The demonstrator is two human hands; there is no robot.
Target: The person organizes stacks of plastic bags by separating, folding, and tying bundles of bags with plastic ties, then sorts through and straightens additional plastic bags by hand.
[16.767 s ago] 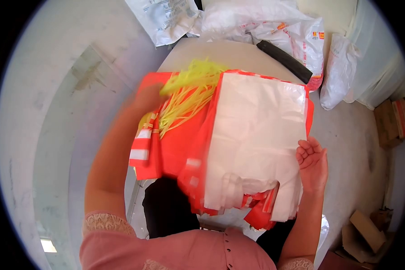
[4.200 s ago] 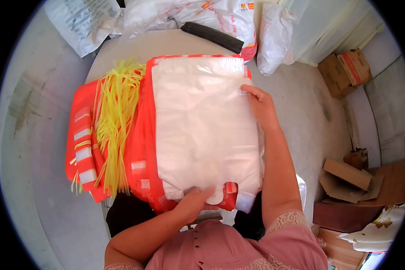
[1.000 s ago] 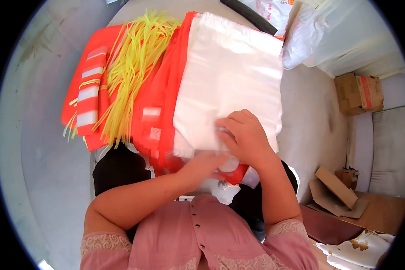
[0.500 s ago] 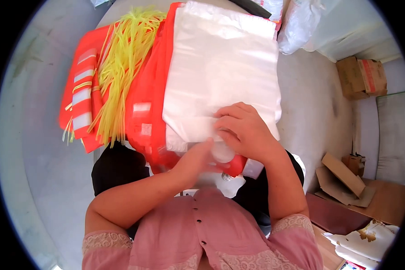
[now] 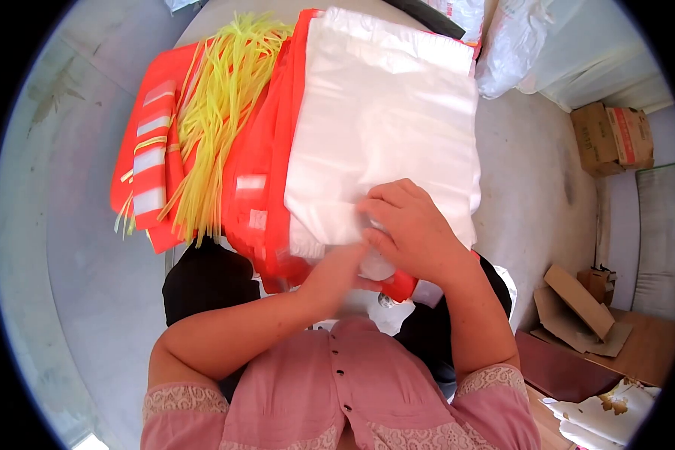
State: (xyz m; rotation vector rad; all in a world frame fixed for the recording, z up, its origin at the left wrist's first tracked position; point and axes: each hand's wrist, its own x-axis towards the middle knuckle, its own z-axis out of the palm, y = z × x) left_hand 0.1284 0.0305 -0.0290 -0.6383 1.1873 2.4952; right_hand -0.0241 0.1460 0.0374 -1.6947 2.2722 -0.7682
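A stack of whitish plastic bags [image 5: 386,127] lies over red ones [image 5: 277,150] on the table. At its near edge my left hand [image 5: 337,274], blurred by motion, is against the gathered bag ends; its fingers are too smeared to read. My right hand [image 5: 409,229] rests on the lower part of the top bag with its fingers curled, and what lies between them is hidden. The two hands nearly meet. Left of the stack lie a bunch of yellow strips [image 5: 221,112] and a folded red and white striped bundle [image 5: 151,154] tied with yellow.
A dark bar [image 5: 431,16] and white plastic sacks [image 5: 511,49] are beyond the stack. Cardboard boxes [image 5: 604,139] stand on the floor at the right. An opened carton [image 5: 577,315] sits on a brown surface at the lower right.
Compared with about four seconds ago, my right hand has come down from the bags' right edge to their lower part, beside my left hand. In the last second both hands stay nearly in place.
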